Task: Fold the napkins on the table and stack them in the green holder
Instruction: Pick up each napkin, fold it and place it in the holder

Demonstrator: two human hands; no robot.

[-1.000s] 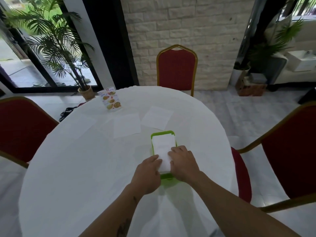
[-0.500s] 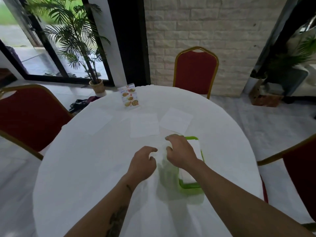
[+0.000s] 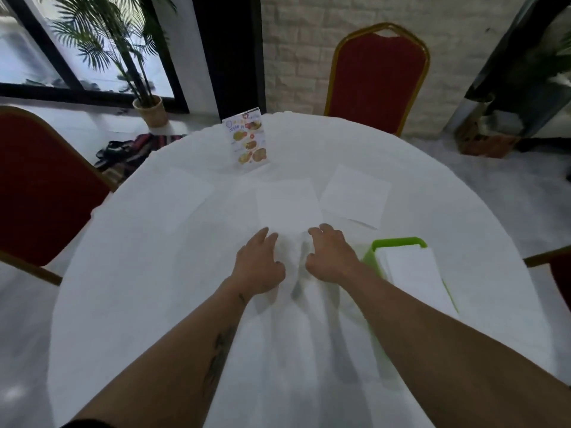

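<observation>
Napkins already folded lie stacked in the green holder (image 3: 398,243) at right; three flat napkins, the nearest (image 3: 287,206) included, remain unfolded on the worktop (image 3: 148,298). Left hand (image 3: 258,264) and right hand (image 3: 332,257) hover empty, fingers loosely spread, just short of that napkin's near edge.

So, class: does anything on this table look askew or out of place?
Slightly. The tablecloth is bunched into ridges between the left hand and right hand. The far-right napkin lies skewed compared with the middle napkin.
</observation>
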